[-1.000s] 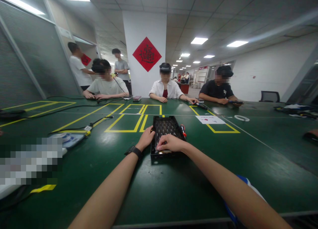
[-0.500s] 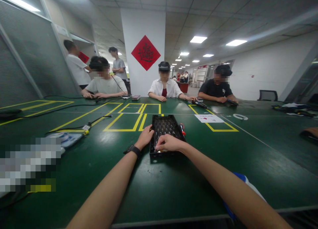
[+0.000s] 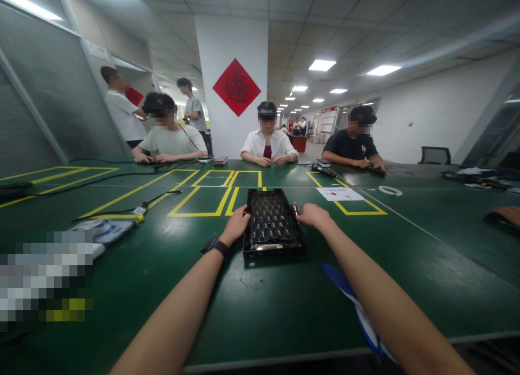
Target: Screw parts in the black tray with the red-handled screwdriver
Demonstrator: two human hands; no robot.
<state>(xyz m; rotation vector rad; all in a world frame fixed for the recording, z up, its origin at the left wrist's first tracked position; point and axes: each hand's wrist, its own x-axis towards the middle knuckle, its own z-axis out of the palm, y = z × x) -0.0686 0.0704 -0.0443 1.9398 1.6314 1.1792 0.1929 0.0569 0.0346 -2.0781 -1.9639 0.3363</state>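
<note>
A black rectangular case (image 3: 272, 223) with a ribbed inside lies flat on the green table (image 3: 264, 304) in front of me. My left hand (image 3: 236, 224), with a black watch on its wrist, rests on the case's left edge, fingers curled against it. My right hand (image 3: 313, 214) is at the case's right side, next to a red-handled screwdriver (image 3: 295, 208) lying beside the case. Its fingers are bent around the tool's handle, but I cannot see whether they grip it.
Yellow tape rectangles (image 3: 203, 201) mark the table beyond the case. A white paper (image 3: 340, 194) and a tape ring (image 3: 390, 191) lie to the right, cables (image 3: 122, 212) to the left. Three people (image 3: 268, 142) sit across the table, and others stand behind.
My right hand left the near end of the case and moved right and forward to the screwdriver. My left hand stayed on the case's left edge.
</note>
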